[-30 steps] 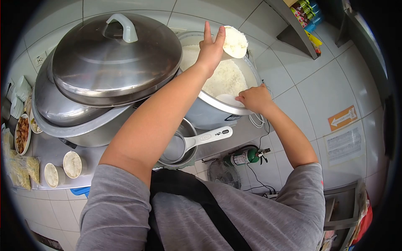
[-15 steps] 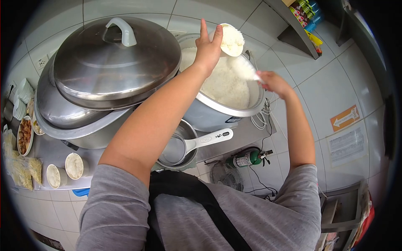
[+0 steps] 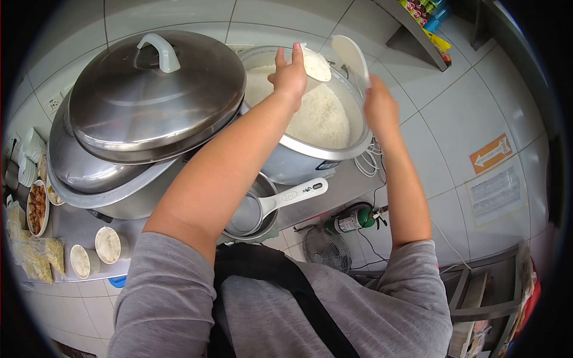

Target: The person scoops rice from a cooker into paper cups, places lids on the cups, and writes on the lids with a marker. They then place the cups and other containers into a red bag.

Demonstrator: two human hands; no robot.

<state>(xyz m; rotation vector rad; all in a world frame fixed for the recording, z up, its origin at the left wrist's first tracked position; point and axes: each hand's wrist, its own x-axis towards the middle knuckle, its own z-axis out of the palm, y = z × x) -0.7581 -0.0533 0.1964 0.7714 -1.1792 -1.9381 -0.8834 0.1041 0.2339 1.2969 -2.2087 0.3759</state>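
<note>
White rice paddle point(image 3: 351, 55): tilted, blade up, just beside the rice cup; I'd guess angled for clearance.
Rice cup point(image 3: 315, 67): filled, above the rice cooker's point(image 3: 304, 158) far side, probably so strays drop back in.
Left hand point(image 3: 289, 79): gripping the cup, two digits up, others hidden from me; arm stretched forward.
Right hand point(image 3: 381, 108): curled round the paddle handle, blurred; forearm upright in my view.
</note>
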